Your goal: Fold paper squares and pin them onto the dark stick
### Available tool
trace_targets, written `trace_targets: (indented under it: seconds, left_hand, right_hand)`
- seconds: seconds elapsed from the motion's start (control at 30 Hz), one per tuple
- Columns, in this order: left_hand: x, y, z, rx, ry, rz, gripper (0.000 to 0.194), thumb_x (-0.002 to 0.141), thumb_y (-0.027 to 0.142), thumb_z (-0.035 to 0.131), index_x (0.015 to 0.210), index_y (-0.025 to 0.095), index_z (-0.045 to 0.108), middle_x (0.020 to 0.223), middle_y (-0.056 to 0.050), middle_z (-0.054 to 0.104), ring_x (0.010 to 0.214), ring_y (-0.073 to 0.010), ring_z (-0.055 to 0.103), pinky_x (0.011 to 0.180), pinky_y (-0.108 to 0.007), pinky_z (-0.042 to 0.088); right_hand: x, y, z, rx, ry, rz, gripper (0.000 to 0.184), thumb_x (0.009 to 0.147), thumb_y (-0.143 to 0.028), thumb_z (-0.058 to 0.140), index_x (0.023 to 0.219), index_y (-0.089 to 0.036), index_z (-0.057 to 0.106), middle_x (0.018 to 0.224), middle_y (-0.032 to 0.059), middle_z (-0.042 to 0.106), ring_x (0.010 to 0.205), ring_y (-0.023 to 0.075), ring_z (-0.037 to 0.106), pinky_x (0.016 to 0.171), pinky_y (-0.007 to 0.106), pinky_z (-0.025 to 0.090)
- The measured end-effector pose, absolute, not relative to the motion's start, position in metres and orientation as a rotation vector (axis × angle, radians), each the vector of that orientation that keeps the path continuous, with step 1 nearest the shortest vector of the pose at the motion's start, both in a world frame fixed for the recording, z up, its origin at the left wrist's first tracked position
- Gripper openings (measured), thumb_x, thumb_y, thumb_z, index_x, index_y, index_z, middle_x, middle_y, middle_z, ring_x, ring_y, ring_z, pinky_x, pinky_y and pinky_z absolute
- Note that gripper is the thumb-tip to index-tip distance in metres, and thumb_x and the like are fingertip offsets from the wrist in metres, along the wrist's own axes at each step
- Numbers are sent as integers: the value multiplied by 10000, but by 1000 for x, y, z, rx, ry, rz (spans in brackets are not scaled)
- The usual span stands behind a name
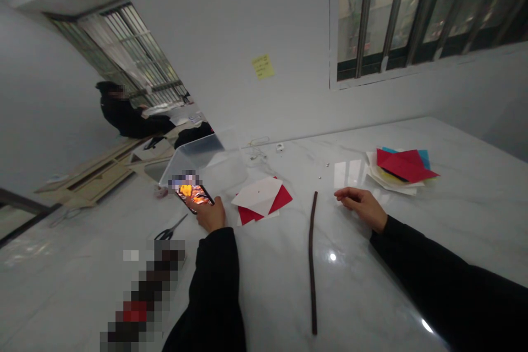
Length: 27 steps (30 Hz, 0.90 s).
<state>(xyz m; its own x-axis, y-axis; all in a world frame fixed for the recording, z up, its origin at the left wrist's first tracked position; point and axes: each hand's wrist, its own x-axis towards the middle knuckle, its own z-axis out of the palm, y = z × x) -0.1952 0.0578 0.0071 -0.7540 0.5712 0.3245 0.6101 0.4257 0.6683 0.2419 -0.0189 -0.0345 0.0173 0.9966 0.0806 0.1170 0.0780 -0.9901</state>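
Observation:
My left hand [212,215] is closed around the lower edge of a smartphone [198,193], with a digit lying over its lit, orange-coloured screen. My right hand [363,206] is low over the white marble-patterned table, loosely bent, its fingers pointing left, and nothing shows in it. Between the hands lies a thin dark brown strip [312,264], stretched lengthwise towards me. Beside the phone is a small pile of white and red paper sheets [258,196]. Black-handled scissors [167,232] lie left of my left forearm.
A clear plastic box [193,148] stands behind the phone. Beyond my right hand are stacked red, blue, yellow and white sheets [406,168]. A small white block [280,147] and cable sit by the wall. Another person [124,113] sits far left. A blurred-out object [144,300] lies front left.

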Motion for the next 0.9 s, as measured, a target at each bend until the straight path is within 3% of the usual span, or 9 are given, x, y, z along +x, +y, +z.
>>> trace_targets:
  seconds: [0.4,0.63,0.9]
  left_hand:
    - [-194,55,7,-1094,-2611,-1230,913,775,297,613,1519,91,127,1080,-196,676,1016,-374,659,908,-478,482]
    - [-193,54,8,-1114,-2638,-1204,938,776,302,620,1530,108,97,1102,-205,679,1037,-387,654,910,-495,472]
    - [-194,53,11,-1169,-2616,-1241,900,785,278,606,1511,79,113,937,-140,713,1006,-363,661,915,-462,462]
  right_hand:
    - [242,-21,-34,-1268,-1325,1071,280,732,-335,630,937,-186,748,905,72,762,851,223,696,696,321,509]
    - [241,-22,-31,-1269,-1342,1065,277,735,-327,632,938,-178,748,858,58,749,750,191,661,655,303,478]
    - [242,-22,-31,-1265,-1346,1076,295,733,-331,639,956,-170,746,853,56,740,736,181,644,651,296,464]
